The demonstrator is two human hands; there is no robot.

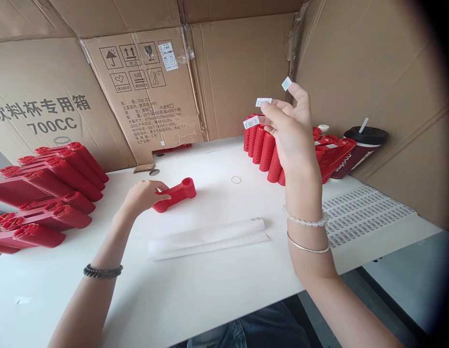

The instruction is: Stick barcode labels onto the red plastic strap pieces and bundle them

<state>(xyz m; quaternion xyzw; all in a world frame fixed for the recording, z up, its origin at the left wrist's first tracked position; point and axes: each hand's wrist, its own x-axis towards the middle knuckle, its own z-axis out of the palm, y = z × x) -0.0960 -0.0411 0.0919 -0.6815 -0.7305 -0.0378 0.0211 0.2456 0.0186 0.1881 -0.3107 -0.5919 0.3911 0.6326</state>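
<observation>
The left hand (144, 195) lies against a red moulded plastic piece (181, 189), fingers curled onto its near side; the firmness of the hold cannot be determined. The piece rests flat on the white counter (210, 295), directly beside the left hand, its long axis running from lower left to upper right. The right hand (287, 128) is raised well clear of it, half open, with three barcode labels (263, 102) stuck to its fingertips. The left hand is the nearer, and nothing stands between it and the piece. Nearby are a rolled white sheet (208, 239) and a rubber band (236, 180). Red ribbed stacks (46, 186) lie at left, more red ribbed stacks (264, 150) stand behind the right hand, and a printed label sheet (365, 215) lies at right, before a cardboard carton wall (144, 92).
</observation>
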